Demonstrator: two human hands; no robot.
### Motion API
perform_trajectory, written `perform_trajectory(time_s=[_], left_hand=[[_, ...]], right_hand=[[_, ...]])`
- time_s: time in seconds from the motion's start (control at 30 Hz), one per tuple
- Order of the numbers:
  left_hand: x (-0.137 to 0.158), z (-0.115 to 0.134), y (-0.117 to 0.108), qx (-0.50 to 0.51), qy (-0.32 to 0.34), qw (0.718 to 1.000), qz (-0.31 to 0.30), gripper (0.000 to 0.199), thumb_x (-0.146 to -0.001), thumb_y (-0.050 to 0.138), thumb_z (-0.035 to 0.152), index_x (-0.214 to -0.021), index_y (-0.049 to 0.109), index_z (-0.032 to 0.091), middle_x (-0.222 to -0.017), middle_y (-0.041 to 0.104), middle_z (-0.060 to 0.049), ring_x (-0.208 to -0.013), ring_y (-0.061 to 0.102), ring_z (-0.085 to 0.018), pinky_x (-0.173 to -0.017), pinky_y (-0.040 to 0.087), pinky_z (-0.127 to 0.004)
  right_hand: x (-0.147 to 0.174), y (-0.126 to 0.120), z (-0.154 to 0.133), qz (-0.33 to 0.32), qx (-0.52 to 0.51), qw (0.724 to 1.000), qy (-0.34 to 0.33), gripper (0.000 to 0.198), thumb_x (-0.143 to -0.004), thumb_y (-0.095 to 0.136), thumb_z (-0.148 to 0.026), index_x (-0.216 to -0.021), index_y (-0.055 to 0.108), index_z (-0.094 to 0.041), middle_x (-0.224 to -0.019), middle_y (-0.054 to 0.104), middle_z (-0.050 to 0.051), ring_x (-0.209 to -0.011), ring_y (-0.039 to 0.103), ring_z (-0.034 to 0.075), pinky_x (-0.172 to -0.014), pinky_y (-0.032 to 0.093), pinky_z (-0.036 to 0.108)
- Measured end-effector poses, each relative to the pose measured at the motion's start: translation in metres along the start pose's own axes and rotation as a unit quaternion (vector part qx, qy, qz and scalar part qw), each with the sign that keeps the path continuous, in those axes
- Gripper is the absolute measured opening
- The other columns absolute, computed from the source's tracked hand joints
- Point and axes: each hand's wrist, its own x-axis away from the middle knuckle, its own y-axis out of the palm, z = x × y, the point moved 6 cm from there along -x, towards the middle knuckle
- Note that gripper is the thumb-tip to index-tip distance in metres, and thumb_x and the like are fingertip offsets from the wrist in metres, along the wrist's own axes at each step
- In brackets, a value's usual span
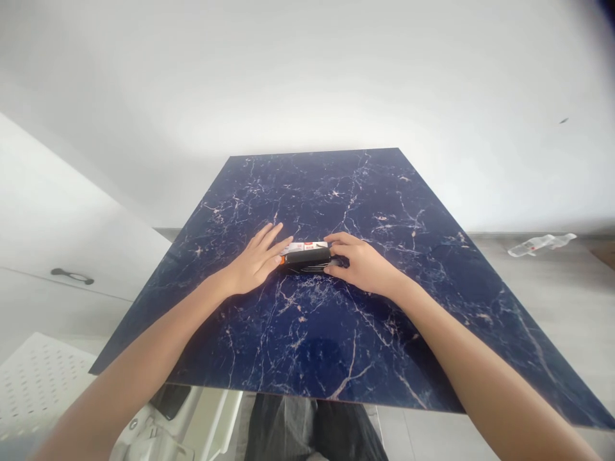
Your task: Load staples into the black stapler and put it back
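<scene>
A dark, oblong black item with an orange end (pixel 308 257) lies near the middle of the blue table; I cannot make out its exact kind. Along its far side is a white packet with red print (pixel 307 246). My left hand (pixel 250 261) rests at their left end, its fingers stretched out and the thumb by the orange part. At the right end, my right hand (pixel 358 261) curls around with thumb and fingers on either side, gripping the black item. Beneath the black item there are more dark parts, partly hidden.
The blue marble-patterned table (pixel 307 358) stands against a white wall (pixel 307 77). A clear plastic bottle (pixel 541 244) lies on the floor to the right. At the left are a cabinet handle (pixel 72 276) and a white perforated surface (pixel 38 384).
</scene>
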Motion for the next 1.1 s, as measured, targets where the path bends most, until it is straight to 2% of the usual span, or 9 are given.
perform_trajectory(time_s=[0.2,0.4,0.57,0.67,0.77,0.83,1.0,1.1], left_hand=[[0.0,0.002,0.001,0.027,-0.007,1.0,0.011,0.052,-0.111,0.026,0.045,-0.162,0.029,0.04,-0.174,0.01,0.004,-0.161,0.001,-0.03,-0.128,0.014,-0.062],[-0.002,0.003,0.0,0.051,0.003,0.998,0.023,0.051,-0.111,0.026,0.044,-0.16,0.036,0.037,-0.172,0.02,0.001,-0.16,0.009,-0.031,-0.128,0.019,-0.06],[-0.003,-0.001,0.002,0.042,0.031,0.998,0.038,0.05,-0.11,0.029,0.041,-0.159,0.039,0.033,-0.17,0.027,-0.004,-0.156,0.019,-0.033,-0.126,0.024,-0.062],[-0.003,0.006,0.001,0.016,0.091,0.993,0.069,0.05,-0.106,0.045,0.043,-0.154,0.046,0.029,-0.165,0.035,-0.009,-0.153,0.026,-0.036,-0.123,0.03,-0.063],[-0.003,0.015,-0.004,-0.009,0.147,0.981,0.126,0.047,-0.097,0.063,0.039,-0.142,0.058,0.027,-0.153,0.051,-0.011,-0.144,0.039,-0.037,-0.118,0.038,-0.063],[-0.003,0.019,-0.007,-0.013,0.165,0.975,0.147,0.044,-0.093,0.066,0.035,-0.136,0.061,0.026,-0.144,0.058,-0.011,-0.138,0.046,-0.035,-0.115,0.042,-0.062],[-0.004,0.023,-0.011,-0.016,0.183,0.971,0.153,0.042,-0.091,0.068,0.03,-0.132,0.062,0.023,-0.137,0.063,-0.012,-0.133,0.051,-0.034,-0.112,0.046,-0.059],[-0.004,0.022,-0.013,-0.016,0.179,0.972,0.149,0.04,-0.09,0.068,0.03,-0.129,0.063,0.023,-0.136,0.064,-0.012,-0.132,0.052,-0.034,-0.111,0.046,-0.059]], right_hand=[[0.0,-0.003,0.004,-0.016,0.029,0.999,-0.012,0.007,-0.088,0.074,-0.026,-0.093,0.077,-0.023,-0.139,0.062,0.007,-0.115,0.066,0.03,-0.101,0.056,0.051],[0.002,-0.017,0.009,-0.03,0.038,0.999,-0.004,0.007,-0.088,0.073,-0.026,-0.093,0.077,-0.024,-0.135,0.064,0.007,-0.121,0.062,0.032,-0.102,0.052,0.052],[0.004,-0.021,0.005,-0.066,0.015,0.998,-0.006,0.01,-0.09,0.069,-0.023,-0.099,0.072,-0.024,-0.117,0.067,0.005,-0.096,0.065,0.021,-0.082,0.051,0.035],[0.003,-0.015,0.002,-0.088,0.02,0.996,-0.011,0.012,-0.09,0.065,-0.018,-0.1,0.069,-0.023,-0.101,0.067,0.003,-0.081,0.061,0.017,-0.072,0.044,0.029],[0.003,-0.012,0.001,-0.092,0.041,0.995,-0.015,0.011,-0.093,0.06,-0.017,-0.099,0.067,-0.022,-0.094,0.066,0.002,-0.078,0.059,0.016,-0.07,0.039,0.028],[0.003,-0.012,-0.001,-0.099,0.058,0.993,-0.023,0.012,-0.095,0.056,-0.017,-0.099,0.066,-0.022,-0.096,0.066,0.003,-0.079,0.058,0.017,-0.069,0.037,0.028],[0.005,-0.014,-0.004,-0.116,0.132,0.984,-0.01,0.008,-0.094,0.056,-0.019,-0.098,0.063,-0.022,-0.092,0.066,0.004,-0.073,0.056,0.017,-0.063,0.031,0.028],[0.005,-0.016,-0.004,-0.116,0.135,0.984,0.006,0.004,-0.093,0.058,-0.021,-0.096,0.06,-0.022,-0.087,0.067,0.003,-0.071,0.056,0.017,-0.062,0.03,0.028]])
